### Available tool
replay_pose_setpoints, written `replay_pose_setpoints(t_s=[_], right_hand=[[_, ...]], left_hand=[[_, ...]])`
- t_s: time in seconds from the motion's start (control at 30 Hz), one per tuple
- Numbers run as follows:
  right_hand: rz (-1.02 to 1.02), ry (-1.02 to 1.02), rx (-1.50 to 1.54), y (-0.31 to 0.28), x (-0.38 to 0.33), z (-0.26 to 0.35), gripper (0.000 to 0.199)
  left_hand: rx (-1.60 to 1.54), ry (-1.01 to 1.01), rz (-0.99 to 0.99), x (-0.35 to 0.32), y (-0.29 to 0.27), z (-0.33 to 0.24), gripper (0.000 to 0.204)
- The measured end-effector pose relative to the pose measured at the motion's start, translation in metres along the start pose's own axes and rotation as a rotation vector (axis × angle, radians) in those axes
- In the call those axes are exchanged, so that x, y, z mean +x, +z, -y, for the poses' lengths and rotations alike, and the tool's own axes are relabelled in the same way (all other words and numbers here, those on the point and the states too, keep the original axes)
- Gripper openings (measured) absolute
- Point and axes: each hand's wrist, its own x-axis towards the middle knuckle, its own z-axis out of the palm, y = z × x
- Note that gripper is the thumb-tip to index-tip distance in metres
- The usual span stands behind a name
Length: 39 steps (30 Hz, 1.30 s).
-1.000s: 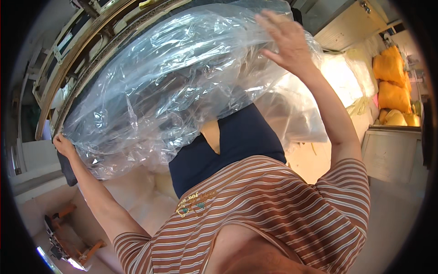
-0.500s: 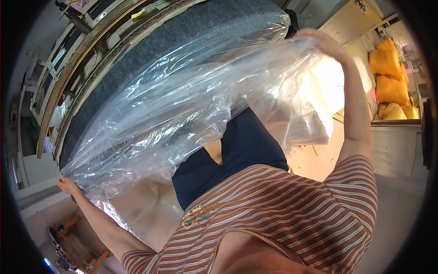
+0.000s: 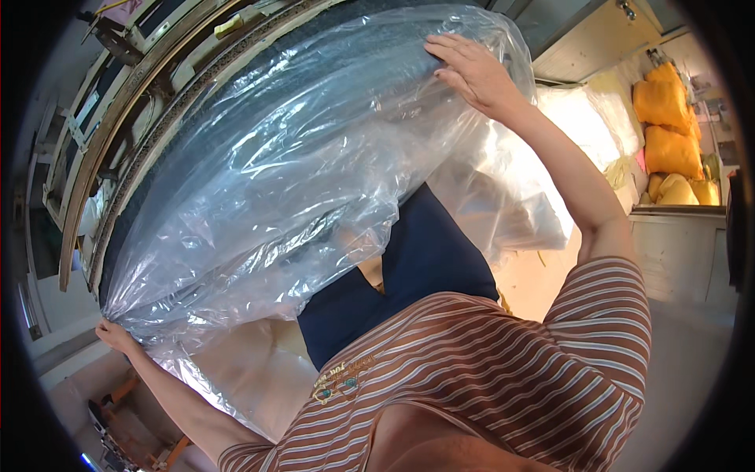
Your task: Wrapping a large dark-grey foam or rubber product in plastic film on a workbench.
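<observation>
From my remote seat I see a brown shirt [image 3: 472, 354] filling the lower middle of the frame, ringed with thin pale stripes. Its right sleeve [image 3: 602, 307], at lower right, ends near the elbow; the left sleeve [image 3: 250, 455] shows at the bottom edge. A rounded neckline [image 3: 387, 405] curves at bottom centre. Left of it sits a small print [image 3: 338, 381] (two round, glasses-like shapes with teal spots, I'd say) under yellowish lettering. Plain navy bottoms [image 3: 436, 252] cover the lap mid-frame.
</observation>
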Motion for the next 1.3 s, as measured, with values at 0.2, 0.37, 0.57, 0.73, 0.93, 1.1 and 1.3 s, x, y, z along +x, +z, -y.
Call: replay_pose_setpoints(t_s=[0.2, 0.37, 0.57, 0.73, 0.93, 1.1, 1.3], right_hand=[[-0.270, -0.005, -0.229, -0.015, 0.043, -0.031, 0.042], [0.217, 0.146, -0.066, -0.016, 0.074, -0.034, 0.027], [0.774, 0.527, 0.808, -0.062, 0.094, -0.010, 0.027], [0.879, 0.717, 1.193, -0.088, 0.094, 0.006, 0.036], [0.972, 0.655, 1.427, -0.082, 0.080, -0.017, 0.023], [0.968, 0.726, 1.797, -0.094, 0.071, 0.009, 0.023], [1.010, 0.579, 1.396, -0.100, 0.076, 0.023, 0.056]], left_hand=[[0.023, -0.021, 0.034, -0.003, 0.002, -0.008, 0.032], [0.070, -0.039, 0.043, -0.004, -0.001, -0.004, 0.032], [0.089, 0.040, 0.033, -0.003, 0.001, 0.004, 0.031], [0.028, 0.015, 0.057, 0.007, 0.005, 0.020, 0.030], [0.026, 0.019, 0.055, 0.002, 0.011, 0.012, 0.029], [0.042, 0.024, 0.049, 0.000, 0.007, 0.008, 0.029], [0.063, 0.031, 0.056, -0.002, 0.003, -0.003, 0.029]])
